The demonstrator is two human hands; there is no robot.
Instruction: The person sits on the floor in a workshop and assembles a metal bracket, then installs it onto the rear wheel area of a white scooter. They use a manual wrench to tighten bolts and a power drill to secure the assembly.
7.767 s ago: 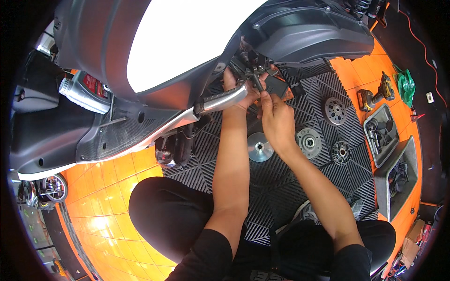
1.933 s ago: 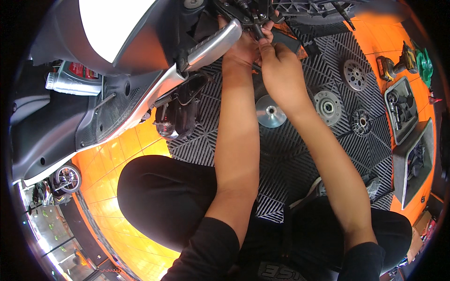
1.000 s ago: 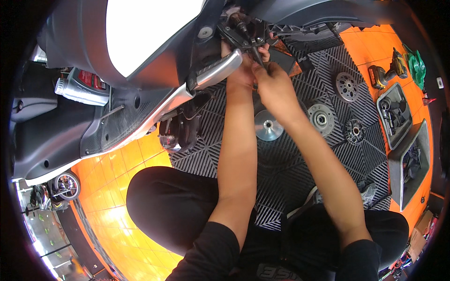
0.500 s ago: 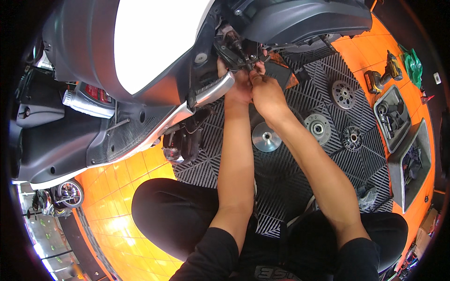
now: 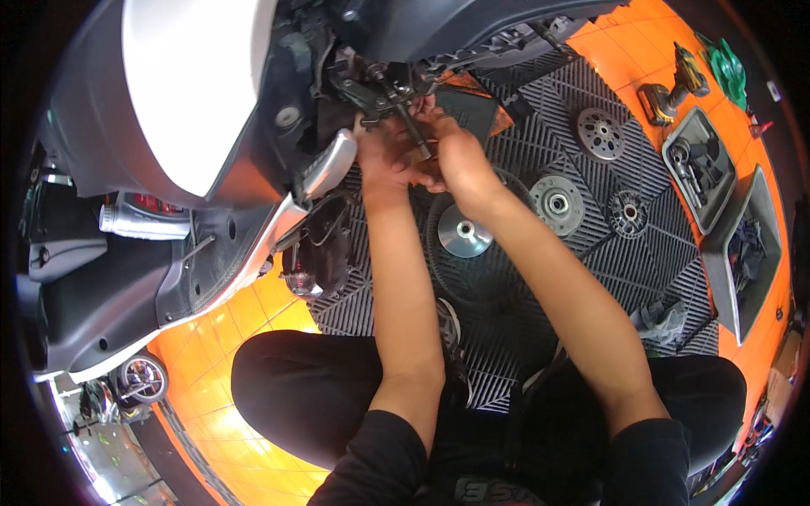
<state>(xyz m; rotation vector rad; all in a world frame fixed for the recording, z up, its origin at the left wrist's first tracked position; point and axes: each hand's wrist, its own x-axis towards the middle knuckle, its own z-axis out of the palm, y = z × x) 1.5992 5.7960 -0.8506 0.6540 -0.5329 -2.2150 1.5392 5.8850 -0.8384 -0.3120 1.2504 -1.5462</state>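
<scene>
Under the scooter's dark body [image 5: 184, 93] with its white panel, a dark metal bracket assembly [image 5: 364, 94] carries a cylindrical shaft [image 5: 412, 132] pointing down toward me. My left hand [image 5: 384, 156] is beneath and behind the bracket, its fingers curled up around that area; what they grip is hidden. My right hand [image 5: 460, 164] is just right of the shaft's lower end, fingers bent toward it but smeared by motion, so I cannot tell whether they touch it. A silver rail [image 5: 333, 164] lies left of my hands.
A black slatted mat [image 5: 591, 270] holds a silver disc [image 5: 465, 238], flanged plate [image 5: 558, 207], drilled disc [image 5: 601, 135] and hub [image 5: 627, 218]. At right are a yellow drill [image 5: 656, 105], tool tray [image 5: 698, 169], open bin [image 5: 742, 261] and green plastic [image 5: 727, 72]. An oil bottle [image 5: 143, 218] rests on the footboard.
My right hand has shifted rightward off the shaft's end, exposing more of it. The view has shifted, so the scooter and bracket appear further left, with more of the bracket visible.
</scene>
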